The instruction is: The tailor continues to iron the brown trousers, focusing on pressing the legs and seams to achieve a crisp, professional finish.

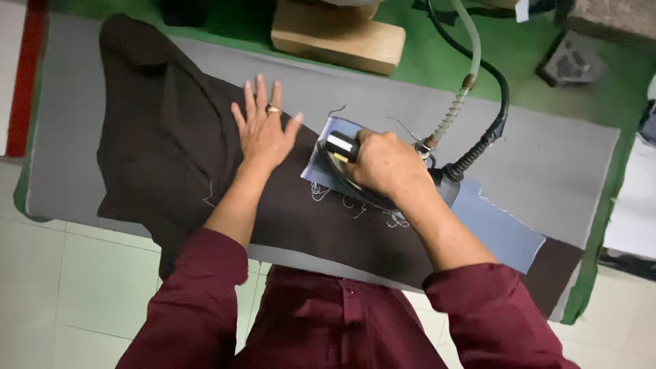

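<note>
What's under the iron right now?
The iron, gripped by the right hand, sits on a light blue fabric strip laid over dark brown cloth. The soleplate and the fabric beneath it are hidden. The left hand presses the cloth nearby.

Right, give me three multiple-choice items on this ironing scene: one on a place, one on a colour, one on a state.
1. Where does the left hand lie?
A. flat on the dark cloth
B. on the wooden block
C. on the hose

2. What colour is the strip under the iron?
A. red
B. light blue
C. yellow

3. How is the right hand?
A. open and spread
B. closed on the iron's handle
C. hanging free

Key: 1 A, spread fingers press the cloth; 2 B, pale blue shows beside the iron; 3 B, fingers wrap the handle.
</note>
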